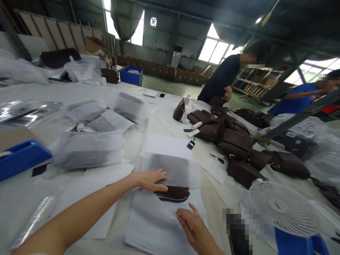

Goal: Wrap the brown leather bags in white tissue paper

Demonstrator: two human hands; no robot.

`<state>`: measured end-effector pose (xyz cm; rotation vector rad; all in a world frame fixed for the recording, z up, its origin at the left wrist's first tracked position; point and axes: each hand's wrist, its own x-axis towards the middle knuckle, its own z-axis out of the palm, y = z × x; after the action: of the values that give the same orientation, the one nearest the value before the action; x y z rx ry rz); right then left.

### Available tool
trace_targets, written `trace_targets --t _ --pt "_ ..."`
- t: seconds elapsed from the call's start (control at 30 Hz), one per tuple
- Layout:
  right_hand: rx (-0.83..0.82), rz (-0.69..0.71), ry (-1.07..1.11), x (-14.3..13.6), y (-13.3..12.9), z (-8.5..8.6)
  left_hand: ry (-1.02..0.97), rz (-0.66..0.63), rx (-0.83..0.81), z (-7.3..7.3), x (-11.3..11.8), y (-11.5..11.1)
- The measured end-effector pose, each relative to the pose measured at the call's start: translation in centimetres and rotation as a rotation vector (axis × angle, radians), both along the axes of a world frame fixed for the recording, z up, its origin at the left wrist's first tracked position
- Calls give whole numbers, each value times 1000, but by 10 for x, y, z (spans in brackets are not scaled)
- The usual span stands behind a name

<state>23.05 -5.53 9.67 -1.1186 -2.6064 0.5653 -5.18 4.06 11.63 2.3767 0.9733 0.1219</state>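
Observation:
A dark brown bag (175, 193) lies between sheets of thin white wrapping paper in front of me. Its far part is under a translucent sheet (170, 170); only a strip with its zipped edge shows. My left hand (152, 179) rests flat on that covered part, fingers stretched out. On the near side, my right hand (195, 226) has its fingers curled at the edge of the near paper sheet (156, 223), which appears slightly raised there. The fingertips' hold on it is partly hidden. A stack of white paper (167, 144) lies beneath and beyond the bag.
Paper-wrapped bags (86, 150) lie on the left, beside a blue tape dispenser (23, 159). Unwrapped brown bags (233, 141) are piled on the right. A white fan (281, 207) stands near right. A person (220, 81) is across the table, another (300, 95) farther right.

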Motion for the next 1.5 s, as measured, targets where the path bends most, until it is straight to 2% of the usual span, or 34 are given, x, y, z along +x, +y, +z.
trace_targets --t 0.17,0.27,0.37,0.47,0.63,0.77,0.87,1.03,1.3,1.5 --pt "137 8 9 -17 50 32 89 -35 -64 13 12 13" --pt "227 -33 -23 -21 74 43 97 31 -26 16 17 14" --pt "242 -57 -37 -19 85 51 58 127 16 16 16 15" --pt "253 -17 -52 -12 92 54 12 160 17 14 8 23" --pt "318 -63 -70 -6 118 47 -13 211 37 14 0 39" --pt "338 -78 -88 -8 148 47 -21 297 167 13 1 43" --pt "313 -75 -124 -10 168 46 -21 319 245 6 1 48" --pt "205 -98 -180 -10 193 38 -28 269 186 -11 -3 64" --pt "80 -171 -90 -7 198 13 -75 287 133 -17 -4 80" --pt "111 -255 92 -3 200 -12 -95 349 164 -18 4 79"
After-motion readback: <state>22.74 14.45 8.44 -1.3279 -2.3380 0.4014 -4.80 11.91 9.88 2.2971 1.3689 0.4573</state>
